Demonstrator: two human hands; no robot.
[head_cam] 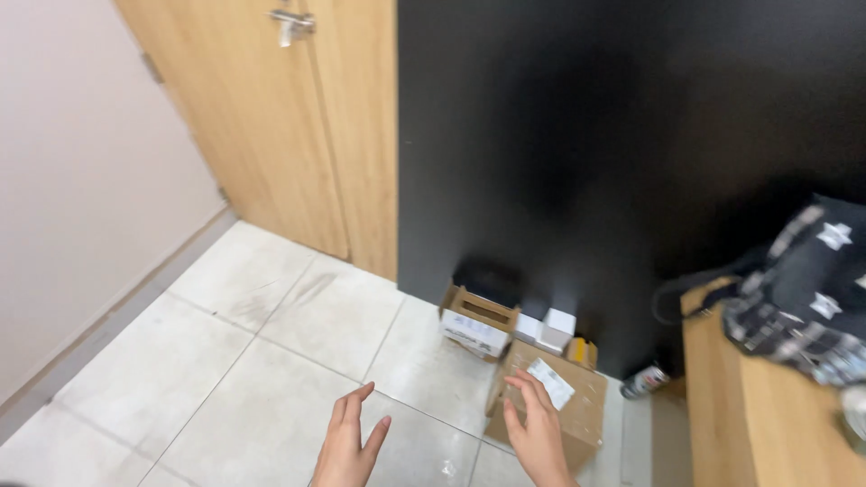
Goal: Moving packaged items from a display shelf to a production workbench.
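Right hand (pixel 539 431): fingers loosely spread, tips resting on the top of a closed brown cardboard box with a white label (pixel 557 401), gripping nothing. Box sits on the pale tiled floor (pixel 271 361), near the foot of the black wall panel (pixel 613 135). Left hand (pixel 347 442): open, empty, above the tiles, well left of the box. A smaller open cardboard carton (pixel 476 323) stands just behind the box.

Two hands (pixel 347 446), two cardboard boxes (pixel 550 401) (one open), one can (pixel 644 381)
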